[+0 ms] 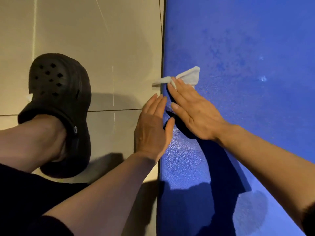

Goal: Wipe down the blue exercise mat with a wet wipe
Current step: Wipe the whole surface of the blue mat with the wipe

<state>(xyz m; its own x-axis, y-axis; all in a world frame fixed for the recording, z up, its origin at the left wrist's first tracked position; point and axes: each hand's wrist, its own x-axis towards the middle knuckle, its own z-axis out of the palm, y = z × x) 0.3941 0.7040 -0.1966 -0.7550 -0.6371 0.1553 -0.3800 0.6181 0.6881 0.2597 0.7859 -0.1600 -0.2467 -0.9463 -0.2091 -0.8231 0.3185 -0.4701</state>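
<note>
The blue exercise mat (247,48) fills the right half of the view, its left edge running top to bottom. A white wet wipe (189,76) lies across that edge, partly on the mat and partly on the floor. My right hand (192,111) lies flat with straight fingers, its fingertips pressing on the wipe. My left hand (153,128) rests flat with straight fingers at the mat's left edge, just below and left of the right hand, holding nothing.
Beige floor tiles (102,40) lie left of the mat. My foot in a black clog (59,103) stands on the tiles at the left, my leg coming in from the lower left. Damp patches show on the mat at the lower right (248,213).
</note>
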